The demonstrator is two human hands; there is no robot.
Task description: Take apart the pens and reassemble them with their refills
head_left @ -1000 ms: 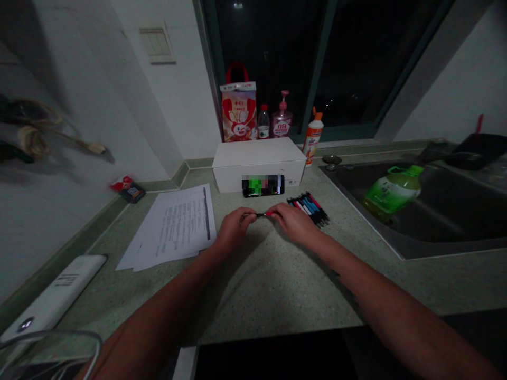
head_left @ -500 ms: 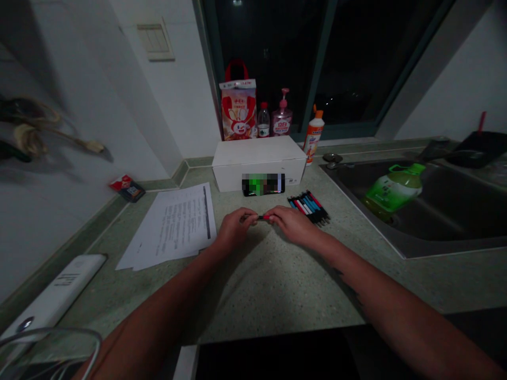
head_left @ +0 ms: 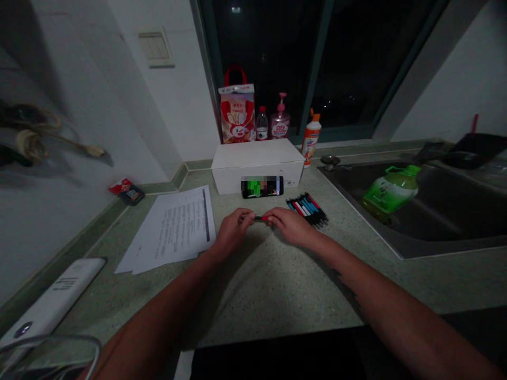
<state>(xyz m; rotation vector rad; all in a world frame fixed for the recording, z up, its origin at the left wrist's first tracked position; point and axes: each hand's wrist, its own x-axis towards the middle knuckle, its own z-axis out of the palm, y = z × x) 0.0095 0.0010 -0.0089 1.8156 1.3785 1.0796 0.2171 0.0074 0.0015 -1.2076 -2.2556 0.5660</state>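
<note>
Between my two hands is a red and black pen (head_left: 260, 218), held level just above the counter. My left hand (head_left: 234, 228) pinches its dark end with thumb and fingers. At the red end, the fingers of my right hand (head_left: 292, 226) are closed on it. Several pens (head_left: 307, 208) in red, blue, white and black lie side by side just beyond my right hand. A phone (head_left: 263, 187) leans on its long side against a white box (head_left: 253, 161) behind my hands.
Printed sheets (head_left: 170, 232) lie on the left, near a white power strip (head_left: 51, 301). To the right, a sink (head_left: 443, 221) holds a green-labelled jug (head_left: 392, 191). Behind the box stand a red bag (head_left: 237, 119), a pump bottle (head_left: 280, 124) and an orange bottle (head_left: 311, 140).
The camera view has shifted slightly. Both hands keep their hold on the pen, and a little more of it shows between the fingertips.
</note>
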